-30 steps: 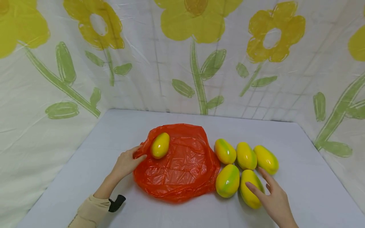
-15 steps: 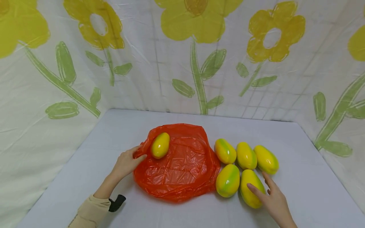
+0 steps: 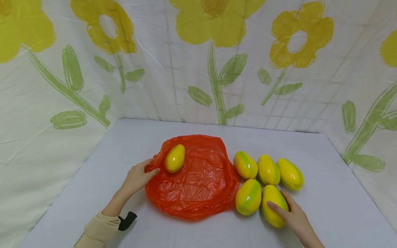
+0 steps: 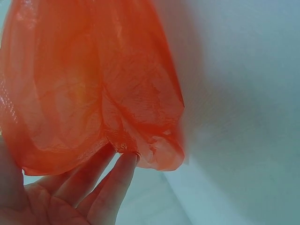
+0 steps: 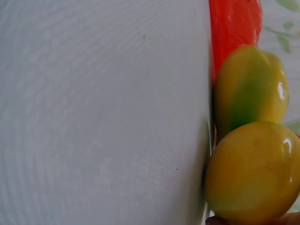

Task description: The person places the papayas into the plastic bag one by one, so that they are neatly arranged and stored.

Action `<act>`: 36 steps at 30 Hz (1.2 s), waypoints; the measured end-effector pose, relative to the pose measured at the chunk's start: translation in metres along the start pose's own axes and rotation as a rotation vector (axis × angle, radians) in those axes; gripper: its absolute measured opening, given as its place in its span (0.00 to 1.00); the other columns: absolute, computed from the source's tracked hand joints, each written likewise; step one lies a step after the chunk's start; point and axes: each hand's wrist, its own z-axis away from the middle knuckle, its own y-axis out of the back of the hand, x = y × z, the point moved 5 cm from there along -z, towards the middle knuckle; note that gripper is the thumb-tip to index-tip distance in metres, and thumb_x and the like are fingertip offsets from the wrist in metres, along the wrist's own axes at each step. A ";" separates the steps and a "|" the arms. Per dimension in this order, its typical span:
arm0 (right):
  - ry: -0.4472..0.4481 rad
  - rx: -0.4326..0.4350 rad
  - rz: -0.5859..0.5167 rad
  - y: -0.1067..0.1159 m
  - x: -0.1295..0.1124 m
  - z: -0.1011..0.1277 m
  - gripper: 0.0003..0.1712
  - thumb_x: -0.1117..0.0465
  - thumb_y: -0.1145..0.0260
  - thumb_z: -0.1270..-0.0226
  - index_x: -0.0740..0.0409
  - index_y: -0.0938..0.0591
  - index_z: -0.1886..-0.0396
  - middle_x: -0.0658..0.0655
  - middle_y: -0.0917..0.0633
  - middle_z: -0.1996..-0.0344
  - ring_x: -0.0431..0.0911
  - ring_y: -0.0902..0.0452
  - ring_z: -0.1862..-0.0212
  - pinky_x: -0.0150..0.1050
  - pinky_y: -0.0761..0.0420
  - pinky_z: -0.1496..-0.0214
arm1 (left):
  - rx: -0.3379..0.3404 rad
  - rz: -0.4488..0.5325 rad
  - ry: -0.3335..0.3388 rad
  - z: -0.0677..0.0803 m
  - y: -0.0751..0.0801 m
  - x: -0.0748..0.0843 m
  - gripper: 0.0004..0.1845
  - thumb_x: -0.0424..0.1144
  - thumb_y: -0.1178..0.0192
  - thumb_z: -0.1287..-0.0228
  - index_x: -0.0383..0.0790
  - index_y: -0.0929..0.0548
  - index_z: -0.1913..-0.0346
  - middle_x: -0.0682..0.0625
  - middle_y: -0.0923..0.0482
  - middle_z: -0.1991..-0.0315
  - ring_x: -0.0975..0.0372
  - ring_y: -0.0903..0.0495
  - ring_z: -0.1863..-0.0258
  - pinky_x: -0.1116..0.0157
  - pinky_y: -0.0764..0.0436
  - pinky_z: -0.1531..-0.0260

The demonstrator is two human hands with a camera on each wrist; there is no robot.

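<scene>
A red plastic bag (image 3: pixel 198 179) lies spread open in the middle of the table, with one yellow papaya (image 3: pixel 175 159) inside its far left part. At the bag's left rim, my left hand (image 3: pixel 135 178) holds the edge; in the left wrist view its fingertips meet the gathered red plastic (image 4: pixel 136 108). Over on the right, my right hand (image 3: pixel 296 217) grips the near right papaya (image 3: pixel 271 217), thumb on top and fingers round its right side. The right wrist view shows that papaya (image 5: pixel 253 173) close up, a fingertip under its lower edge.
Beside the gripped fruit sits another papaya (image 3: pixel 248 198), touching or nearly touching the bag. Behind stand three more: left (image 3: pixel 245 165), middle (image 3: pixel 268 169) and right (image 3: pixel 289 174). The white table (image 3: pixel 198 236) ends at a flower-patterned curtain (image 3: pixel 173 86).
My right hand's fingers, apart from the near right papaya earlier, have closed in on its right side. The left hand and the bag have stayed put.
</scene>
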 end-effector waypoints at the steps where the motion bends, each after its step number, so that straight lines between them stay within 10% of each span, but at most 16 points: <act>1: 0.002 0.001 0.001 0.000 0.000 0.000 0.61 0.28 0.45 0.37 0.68 0.56 0.24 0.78 0.53 0.29 0.73 0.52 0.33 0.71 0.48 0.36 | 0.001 -0.001 0.000 0.000 0.000 0.000 0.29 0.42 0.44 0.32 0.27 0.30 0.34 0.31 0.24 0.44 0.47 0.22 0.55 0.52 0.19 0.59; 36: 0.063 0.046 -0.012 0.024 -0.026 0.017 0.58 0.32 0.43 0.35 0.65 0.55 0.23 0.75 0.51 0.28 0.70 0.51 0.30 0.65 0.44 0.34 | -0.004 0.025 0.017 0.000 0.000 0.000 0.29 0.41 0.44 0.32 0.28 0.31 0.33 0.31 0.25 0.42 0.47 0.23 0.54 0.53 0.19 0.58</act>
